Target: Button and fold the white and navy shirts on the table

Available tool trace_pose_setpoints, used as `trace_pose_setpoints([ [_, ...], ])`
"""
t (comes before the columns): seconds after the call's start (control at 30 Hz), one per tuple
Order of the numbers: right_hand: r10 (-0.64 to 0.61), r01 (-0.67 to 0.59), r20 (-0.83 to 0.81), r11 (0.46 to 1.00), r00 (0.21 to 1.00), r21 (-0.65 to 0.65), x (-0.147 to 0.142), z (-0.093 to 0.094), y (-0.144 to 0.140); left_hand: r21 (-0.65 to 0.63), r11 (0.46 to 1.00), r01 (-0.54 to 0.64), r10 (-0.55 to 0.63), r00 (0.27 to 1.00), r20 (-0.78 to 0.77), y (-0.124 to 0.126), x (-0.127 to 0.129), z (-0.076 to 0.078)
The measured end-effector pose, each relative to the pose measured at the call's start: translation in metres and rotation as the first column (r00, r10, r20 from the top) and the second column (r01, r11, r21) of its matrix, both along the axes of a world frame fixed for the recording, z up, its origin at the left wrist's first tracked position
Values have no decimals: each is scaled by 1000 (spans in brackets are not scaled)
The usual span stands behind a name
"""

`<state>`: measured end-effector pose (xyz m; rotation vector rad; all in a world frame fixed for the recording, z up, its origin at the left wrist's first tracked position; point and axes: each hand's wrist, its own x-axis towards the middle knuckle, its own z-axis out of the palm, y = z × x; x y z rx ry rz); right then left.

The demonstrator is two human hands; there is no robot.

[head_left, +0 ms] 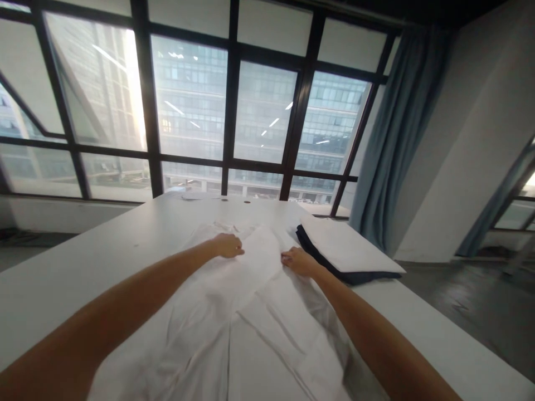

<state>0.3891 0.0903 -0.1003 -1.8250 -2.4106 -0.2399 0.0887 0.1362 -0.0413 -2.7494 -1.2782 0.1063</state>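
From the head camera, a white shirt lies spread out on the white table. The left hand pinches a fold of its cloth near the far end; the right hand rests on the shirt, fingers curled, grip unclear. To the right sits a stack of folded clothes.

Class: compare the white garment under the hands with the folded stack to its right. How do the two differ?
The white garment lies spread out and creased; the folded stack is neat and flat. The garment is all white; the stack shows a dark layer beneath a white one. Both hands, left hand and right hand, rest on the garment; none touches the stack. Both lie on the white table.
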Motion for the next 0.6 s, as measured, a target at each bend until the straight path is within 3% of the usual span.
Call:
trace_pose_setpoints([
  [0.17, -14, 24, -94, 994, 995, 107, 6, -8, -17, 77, 997, -23, 11, 990, 144, 68, 102, -7],
  [0.27, -50, 61, -118, 994, 992, 93, 5, -9, -21, 80, 995, 66, -78, 985, 157, 101, 136, -21],
  [0.47, -123, 135, -118, 985, 985, 103, 3, -6, -20, -69, 996, 56, -48, 992, 113, 147, 134, -67],
  [0.6, -222, 227, -79, 972, 972, 66, -9, 1, -24, -61, 998, 2, 4, 996, 91, 154, 131, -76],
])
